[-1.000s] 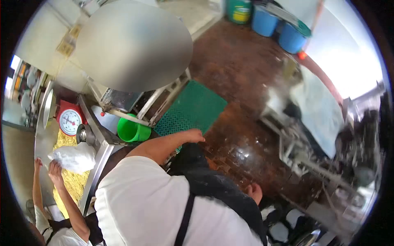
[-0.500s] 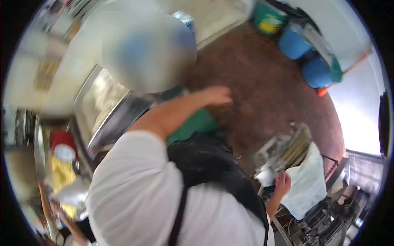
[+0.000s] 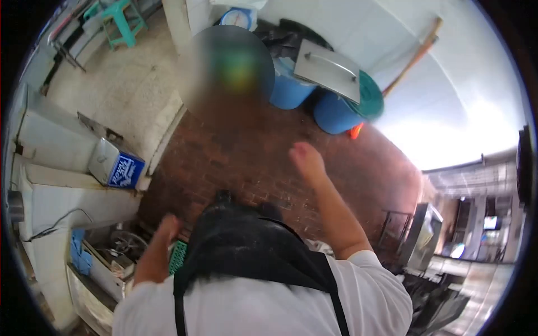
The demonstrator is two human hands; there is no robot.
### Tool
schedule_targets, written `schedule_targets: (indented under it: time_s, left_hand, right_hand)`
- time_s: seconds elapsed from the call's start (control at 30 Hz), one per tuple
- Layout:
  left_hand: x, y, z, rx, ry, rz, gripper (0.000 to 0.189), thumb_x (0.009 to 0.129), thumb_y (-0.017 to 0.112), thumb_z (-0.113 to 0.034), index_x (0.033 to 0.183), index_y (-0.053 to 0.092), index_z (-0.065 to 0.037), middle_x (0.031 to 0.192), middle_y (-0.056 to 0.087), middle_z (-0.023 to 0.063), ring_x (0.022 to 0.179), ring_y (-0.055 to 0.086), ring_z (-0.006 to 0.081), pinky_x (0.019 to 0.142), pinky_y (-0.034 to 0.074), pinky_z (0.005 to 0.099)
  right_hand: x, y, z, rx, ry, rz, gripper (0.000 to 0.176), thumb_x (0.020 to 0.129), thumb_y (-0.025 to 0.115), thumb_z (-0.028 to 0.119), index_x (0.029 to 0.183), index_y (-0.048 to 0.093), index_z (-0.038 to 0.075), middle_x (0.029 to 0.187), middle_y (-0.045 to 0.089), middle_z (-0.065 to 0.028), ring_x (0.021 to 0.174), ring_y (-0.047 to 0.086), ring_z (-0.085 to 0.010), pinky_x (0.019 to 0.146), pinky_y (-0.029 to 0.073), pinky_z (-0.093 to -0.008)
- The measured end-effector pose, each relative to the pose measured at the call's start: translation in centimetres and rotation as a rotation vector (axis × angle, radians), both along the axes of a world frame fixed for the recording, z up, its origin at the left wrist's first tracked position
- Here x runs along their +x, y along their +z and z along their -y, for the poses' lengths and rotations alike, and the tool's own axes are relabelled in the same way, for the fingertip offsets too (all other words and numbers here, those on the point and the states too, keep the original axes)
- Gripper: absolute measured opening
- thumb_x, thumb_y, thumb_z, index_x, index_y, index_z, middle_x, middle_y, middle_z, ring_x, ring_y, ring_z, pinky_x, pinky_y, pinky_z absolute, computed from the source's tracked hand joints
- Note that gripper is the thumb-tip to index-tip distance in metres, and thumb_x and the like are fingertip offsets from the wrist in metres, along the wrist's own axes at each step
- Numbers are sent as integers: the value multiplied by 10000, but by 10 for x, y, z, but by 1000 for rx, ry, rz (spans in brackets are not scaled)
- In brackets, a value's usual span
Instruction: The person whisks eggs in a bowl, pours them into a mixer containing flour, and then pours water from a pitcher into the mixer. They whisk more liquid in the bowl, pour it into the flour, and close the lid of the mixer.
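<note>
My right hand (image 3: 307,161) is held out ahead of me over the brown brick floor (image 3: 252,145), its fingers curled in and no object showing in them. Low at my left side, my left hand (image 3: 169,227) is smeared by motion, so its fingers cannot be made out. Close by it is a green plastic crate (image 3: 178,257), partly hidden by my body. I wear a black apron (image 3: 246,246) over a white shirt. Neither hand visibly touches anything.
Ahead stand blue bins (image 3: 336,115), a metal lid (image 3: 328,70) across their tops, a wooden pole (image 3: 414,56) and a blue scale (image 3: 236,19). At left, a blue-and-white tin (image 3: 119,167) is by a step; a teal stool (image 3: 122,25) stands beyond. Metal equipment is at right.
My view has turned toward the bins. My right hand has come off the white cloth and bundle of papers or sticks at right. The dough tray and co-worker's hands have left view.
</note>
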State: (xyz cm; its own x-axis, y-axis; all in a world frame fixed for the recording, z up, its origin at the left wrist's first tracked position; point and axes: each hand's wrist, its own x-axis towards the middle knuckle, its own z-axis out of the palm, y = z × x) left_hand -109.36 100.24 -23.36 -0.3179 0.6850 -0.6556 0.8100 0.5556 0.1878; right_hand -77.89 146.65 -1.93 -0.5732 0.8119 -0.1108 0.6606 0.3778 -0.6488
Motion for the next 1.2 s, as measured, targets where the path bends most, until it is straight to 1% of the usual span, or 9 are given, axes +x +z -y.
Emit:
schedule_targets:
  time_s: [0.23,0.33,0.4,0.5,0.6,0.7,0.87,0.97,1.2]
  left_hand:
    - [-12,202,-393,656,891,513,325,897,582,-274,1130,595,-48,1016,630,40,887,582,151,740,456,287]
    - [6,138,-412,785,1539,759,305,892,602,-261,1118,605,-57,1065,637,75,936,596,174,790,467,330]
    - [64,52,-369,444,1389,121,285,876,612,-238,1108,613,-73,1057,642,87,929,601,207,775,470,339]
    - [154,151,-453,-373,1006,434,336,816,625,-231,1094,625,-41,1013,655,128,948,611,241,827,469,358]
    - [183,137,-441,-262,1078,400,339,823,613,-253,1102,627,-61,994,655,139,938,613,242,821,471,366]
    - [251,66,-358,-69,1570,422,380,861,557,-359,1115,624,-86,1022,646,167,943,618,271,815,477,408]
    - [211,142,-438,-60,1467,378,464,852,512,-467,1132,618,-114,1107,611,172,1037,565,378,877,455,434]
    - [282,91,-367,23,1120,322,431,846,526,-438,1072,637,-87,1051,626,193,1051,567,359,887,451,430]
    - [423,102,-227,188,1466,257,319,821,548,-347,947,652,-73,918,644,167,924,616,345,763,499,431]
  right_hand:
    - [-15,-111,-369,217,-134,151,385,807,621,280,1133,592,76,1106,623,-138,1044,588,-307,879,475,-401]
    - [-64,-156,-558,482,-152,309,436,813,610,249,1218,536,105,1205,566,-139,1085,558,-322,886,468,-444]
    - [-84,-173,-661,457,-160,492,465,817,602,230,1257,506,118,1215,551,-127,1082,558,-314,896,459,-451]
    - [-85,-198,-765,476,48,600,467,836,578,292,1262,499,115,1226,564,-129,1118,551,-303,920,431,-493]
    - [-71,-262,-837,239,334,790,477,798,599,468,914,673,11,992,654,-208,966,616,-369,805,490,-468]
    - [-78,-236,-822,56,380,465,455,738,695,398,813,649,-48,792,640,-263,749,632,-396,670,494,-485]
    - [-122,-168,-715,395,551,572,492,825,609,434,893,612,-52,854,616,-266,846,596,-423,739,457,-496]
    - [-163,-110,-611,262,729,669,489,773,665,448,895,620,-23,838,629,-228,809,593,-403,714,453,-476]
    - [-261,-15,-221,289,1396,286,459,767,671,448,813,624,-6,766,625,-217,739,584,-429,673,448,-489]
